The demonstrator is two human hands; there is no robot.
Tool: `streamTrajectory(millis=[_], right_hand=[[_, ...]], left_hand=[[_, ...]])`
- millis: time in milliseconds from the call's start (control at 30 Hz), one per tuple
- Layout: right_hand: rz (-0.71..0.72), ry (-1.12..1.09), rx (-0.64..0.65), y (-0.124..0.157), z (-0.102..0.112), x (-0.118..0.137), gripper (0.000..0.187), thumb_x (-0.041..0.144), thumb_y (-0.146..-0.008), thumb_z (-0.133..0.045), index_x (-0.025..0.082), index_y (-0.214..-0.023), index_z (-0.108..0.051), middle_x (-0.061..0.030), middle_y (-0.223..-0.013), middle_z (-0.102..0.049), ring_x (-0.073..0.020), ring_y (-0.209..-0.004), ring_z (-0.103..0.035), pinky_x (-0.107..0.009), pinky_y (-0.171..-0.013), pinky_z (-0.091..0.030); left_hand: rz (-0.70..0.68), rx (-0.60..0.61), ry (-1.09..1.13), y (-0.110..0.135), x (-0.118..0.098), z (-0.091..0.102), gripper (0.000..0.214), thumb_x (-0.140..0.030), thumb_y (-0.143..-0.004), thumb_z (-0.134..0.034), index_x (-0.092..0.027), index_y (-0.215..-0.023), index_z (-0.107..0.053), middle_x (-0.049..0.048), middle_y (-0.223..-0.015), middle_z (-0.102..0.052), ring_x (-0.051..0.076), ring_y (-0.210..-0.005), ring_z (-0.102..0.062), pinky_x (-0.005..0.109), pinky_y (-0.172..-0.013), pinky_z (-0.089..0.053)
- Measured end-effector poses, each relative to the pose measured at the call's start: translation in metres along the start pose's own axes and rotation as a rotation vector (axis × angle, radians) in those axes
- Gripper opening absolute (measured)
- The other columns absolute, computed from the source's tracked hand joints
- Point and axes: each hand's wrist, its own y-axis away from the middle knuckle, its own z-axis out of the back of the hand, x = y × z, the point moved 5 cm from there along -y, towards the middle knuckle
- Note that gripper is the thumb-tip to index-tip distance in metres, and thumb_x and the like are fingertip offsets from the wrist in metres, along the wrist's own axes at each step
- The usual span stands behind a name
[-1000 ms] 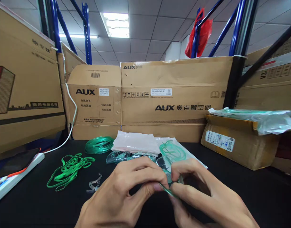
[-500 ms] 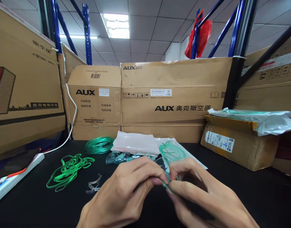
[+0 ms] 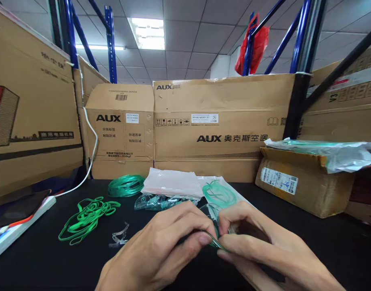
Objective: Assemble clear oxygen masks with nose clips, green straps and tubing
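My left hand and my right hand meet low in the middle over the black table. Both pinch a small clear green-tinted plastic piece between thumbs and fingertips; most of it is hidden by the fingers. Just behind the hands lie several clear green-tinted plastic masks and a clear bag holding green tubing. A stack of clear plastic bags rests behind those.
A heap of green elastic bands and a small clear clip lie at the left. A coil of green tubing sits further back. Cardboard boxes wall the table's back; an open box stands right; a phone on a white block lies far left.
The hands have kept working the small piece with slight finger shifts and dropped a little lower in view. Nothing on the table has moved.
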Motion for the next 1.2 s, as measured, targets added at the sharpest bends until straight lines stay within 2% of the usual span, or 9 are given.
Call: streamTrajectory(millis=[67,200,300,400,500,667,900,1067,1200], right_hand=[[0.042,-0.008,0.004,0.000,0.000,0.003,0.017,0.014,-0.094,-0.059,0.029,-0.086,-0.062,0.0002,-0.089,-0.063,-0.0148,-0.078,-0.067,-0.019,-0.067,-0.059],[0.235,0.061,0.003,-0.001,0.003,0.011,0.020,0.011,-0.092,-0.064,0.029,-0.099,-0.064,0.0004,-0.098,-0.061,-0.0114,-0.079,-0.065,-0.019,-0.074,-0.056],[0.287,0.075,-0.024,-0.004,0.008,0.011,0.029,0.015,-0.089,-0.071,0.031,-0.111,-0.060,0.0010,-0.106,-0.063,-0.0125,-0.092,-0.067,-0.018,-0.082,-0.055],[0.247,0.033,-0.033,-0.008,0.009,0.006,0.033,0.021,-0.091,-0.072,0.033,-0.116,-0.055,0.0022,-0.111,-0.066,-0.0142,-0.102,-0.067,-0.019,-0.087,-0.055],[0.205,0.014,-0.019,-0.009,0.006,0.001,0.029,0.021,-0.091,-0.073,0.033,-0.112,-0.056,0.0037,-0.106,-0.066,-0.0139,-0.098,-0.067,-0.020,-0.086,-0.055],[0.181,-0.058,-0.032,-0.011,0.003,-0.001,0.020,0.016,-0.088,-0.076,0.030,-0.100,-0.067,0.0033,-0.097,-0.064,-0.0116,-0.081,-0.066,-0.019,-0.075,-0.055],[0.136,-0.076,-0.020,-0.015,0.010,-0.001,0.024,0.011,-0.094,-0.063,0.033,-0.094,-0.074,0.0032,-0.093,-0.065,-0.0119,-0.086,-0.067,-0.019,-0.076,-0.053],[0.124,-0.102,0.004,-0.016,0.006,0.000,0.021,0.015,-0.094,-0.065,0.035,-0.095,-0.074,0.0037,-0.093,-0.066,-0.0121,-0.087,-0.066,-0.019,-0.077,-0.053],[0.165,-0.076,-0.030,-0.019,0.005,0.003,0.024,0.012,-0.095,-0.062,0.032,-0.095,-0.074,0.0026,-0.092,-0.066,-0.0119,-0.087,-0.066,-0.019,-0.078,-0.053]], left_hand=[[0.006,0.004,0.014,0.000,0.000,0.000,0.016,-0.009,-0.103,-0.049,-0.017,-0.111,-0.059,0.0048,-0.105,-0.063,0.014,-0.097,-0.059,0.023,-0.087,-0.047],[0.024,-0.032,0.076,0.001,0.002,0.001,0.016,-0.009,-0.103,-0.049,-0.019,-0.109,-0.060,0.0030,-0.103,-0.062,0.013,-0.096,-0.059,0.023,-0.087,-0.046],[0.036,-0.073,0.150,0.003,0.001,0.004,0.014,-0.012,-0.103,-0.049,-0.020,-0.102,-0.061,0.0018,-0.099,-0.063,0.014,-0.094,-0.060,0.025,-0.086,-0.046],[0.061,-0.109,0.183,0.004,0.001,0.008,0.011,-0.024,-0.103,-0.054,-0.019,-0.097,-0.062,0.0017,-0.098,-0.064,0.015,-0.094,-0.061,0.027,-0.088,-0.046],[0.059,-0.123,0.151,0.003,0.001,0.010,0.016,-0.034,-0.096,-0.068,-0.018,-0.097,-0.065,0.0019,-0.098,-0.066,0.016,-0.094,-0.063,0.028,-0.090,-0.046],[-0.069,-0.152,0.064,-0.001,-0.001,0.011,0.013,-0.017,-0.087,-0.078,-0.016,-0.096,-0.069,0.0024,-0.093,-0.068,0.013,-0.085,-0.065,0.023,-0.080,-0.050],[-0.121,-0.159,-0.004,-0.001,0.002,0.012,0.014,-0.013,-0.081,-0.082,-0.014,-0.090,-0.070,0.0044,-0.089,-0.071,0.013,-0.080,-0.067,0.020,-0.075,-0.053],[-0.181,-0.271,-0.151,0.000,-0.004,0.010,0.025,-0.003,-0.070,-0.074,-0.014,-0.091,-0.067,0.0034,-0.088,-0.072,0.014,-0.078,-0.068,0.023,-0.073,-0.054],[-0.228,-0.348,-0.299,0.000,-0.009,0.004,0.023,-0.001,-0.070,-0.066,-0.014,-0.089,-0.065,0.0028,-0.084,-0.071,0.014,-0.076,-0.067,0.024,-0.071,-0.056]])
